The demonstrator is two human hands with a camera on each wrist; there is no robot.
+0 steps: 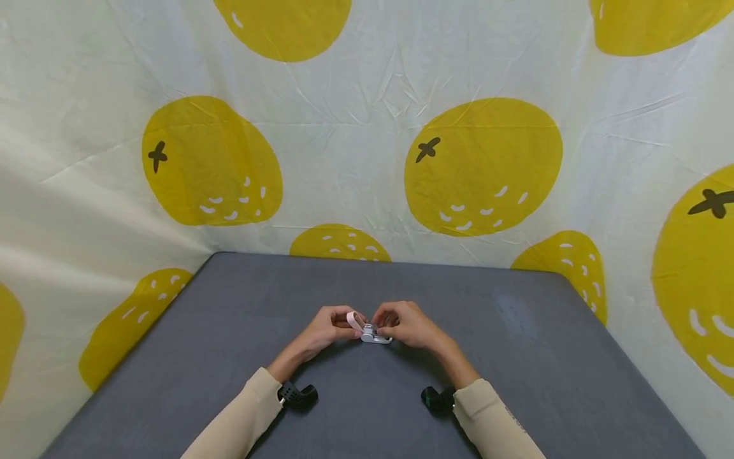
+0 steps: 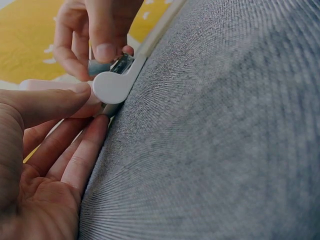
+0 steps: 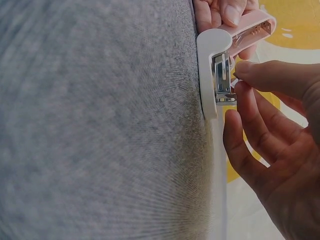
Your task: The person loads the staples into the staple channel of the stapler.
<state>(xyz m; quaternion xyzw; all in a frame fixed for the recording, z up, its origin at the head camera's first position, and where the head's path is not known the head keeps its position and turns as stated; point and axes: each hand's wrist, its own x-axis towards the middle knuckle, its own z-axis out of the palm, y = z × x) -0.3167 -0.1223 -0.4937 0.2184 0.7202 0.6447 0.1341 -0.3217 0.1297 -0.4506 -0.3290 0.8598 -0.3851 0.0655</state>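
Note:
A small stapler with a white base [image 3: 206, 80] and a pink handle [image 3: 255, 29] lies on the grey surface, its handle swung up and its metal magazine [image 3: 222, 75] exposed. My left hand [image 1: 332, 326] grips the stapler at its hinge end, thumb beside the round white hinge [image 2: 111, 88] and fingertips underneath. From the other side, my right hand [image 1: 411, 326] reaches over the magazine. In the right wrist view its thumb and index finger pinch a small silvery piece [image 3: 235, 82] at the magazine's edge. Fingertips hide most of that piece.
The grey padded tabletop [image 1: 229, 382] spreads around both hands. A white cloth [image 1: 344, 159] with yellow fruit prints hangs behind and at the sides. Each wrist carries a black camera mount, such as the left one [image 1: 298, 396].

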